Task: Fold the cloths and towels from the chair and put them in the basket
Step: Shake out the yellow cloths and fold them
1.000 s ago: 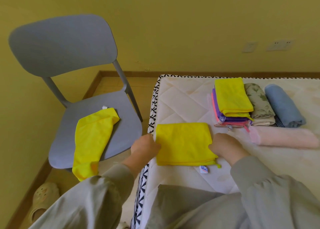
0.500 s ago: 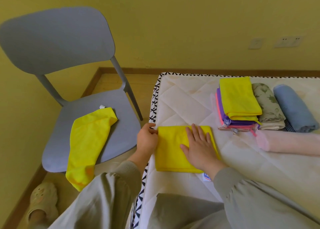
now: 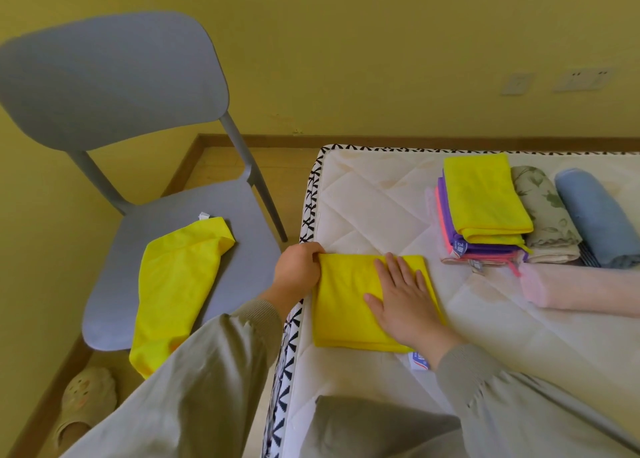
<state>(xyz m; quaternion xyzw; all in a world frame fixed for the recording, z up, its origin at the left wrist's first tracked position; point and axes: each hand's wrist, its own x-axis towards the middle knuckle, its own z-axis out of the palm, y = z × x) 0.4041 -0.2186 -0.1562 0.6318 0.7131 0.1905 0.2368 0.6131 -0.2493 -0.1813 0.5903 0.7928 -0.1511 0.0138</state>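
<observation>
A folded yellow cloth [image 3: 343,305] lies on the white mattress [image 3: 374,208] near its left edge. My left hand [image 3: 298,267] pinches the cloth's far left corner. My right hand [image 3: 405,298] lies flat on the cloth's right half with fingers straight. Another yellow cloth [image 3: 173,284] lies unfolded on the seat of the grey chair [image 3: 114,87] and hangs over the seat's front edge. A stack of folded cloths [image 3: 485,208], yellow on top of purple and pink, sits further back on the mattress. No basket is in view.
Beside the stack lie a rolled floral towel [image 3: 543,212], a rolled blue towel [image 3: 595,215] and a pink towel [image 3: 575,288]. A beige slipper [image 3: 86,398] sits on the wooden floor under the chair. The yellow wall is close behind.
My right hand has gone from gripping the cloth's right edge to lying flat on it. My left hand shifted to the cloth's far left corner. The cloth is now narrower.
</observation>
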